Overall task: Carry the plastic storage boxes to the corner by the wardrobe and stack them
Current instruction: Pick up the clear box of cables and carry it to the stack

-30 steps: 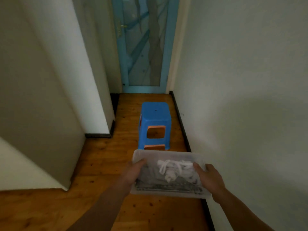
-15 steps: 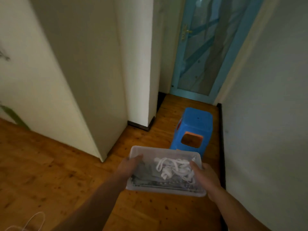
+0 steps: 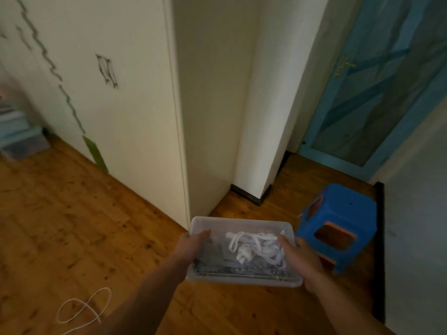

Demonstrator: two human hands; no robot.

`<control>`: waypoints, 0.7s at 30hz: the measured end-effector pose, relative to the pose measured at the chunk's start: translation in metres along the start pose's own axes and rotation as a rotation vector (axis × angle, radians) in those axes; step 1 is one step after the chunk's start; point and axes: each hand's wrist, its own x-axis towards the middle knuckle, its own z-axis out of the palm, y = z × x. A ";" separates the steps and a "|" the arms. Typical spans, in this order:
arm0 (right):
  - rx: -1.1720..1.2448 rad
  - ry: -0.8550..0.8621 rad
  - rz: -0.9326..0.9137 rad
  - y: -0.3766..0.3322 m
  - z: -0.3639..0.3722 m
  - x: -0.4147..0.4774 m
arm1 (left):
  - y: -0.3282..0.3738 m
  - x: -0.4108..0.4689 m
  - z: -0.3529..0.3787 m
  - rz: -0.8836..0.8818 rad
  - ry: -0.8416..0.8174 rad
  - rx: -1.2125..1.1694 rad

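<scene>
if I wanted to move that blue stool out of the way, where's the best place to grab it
Probably the rectangular cutout in the side of the blue stool that faces the camera. Come from that side and hook fingers up under the seat edge. Both hands are full with the clear box now.

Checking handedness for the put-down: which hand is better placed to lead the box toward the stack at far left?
Left, probably. The left hand grips the clear box on the side facing the stacked boxes; the right hand holds the side nearer the blue stool.
</scene>
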 end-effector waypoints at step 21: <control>-0.104 -0.338 -0.261 -0.251 0.264 0.016 | 0.027 0.086 -0.287 0.062 0.354 -0.288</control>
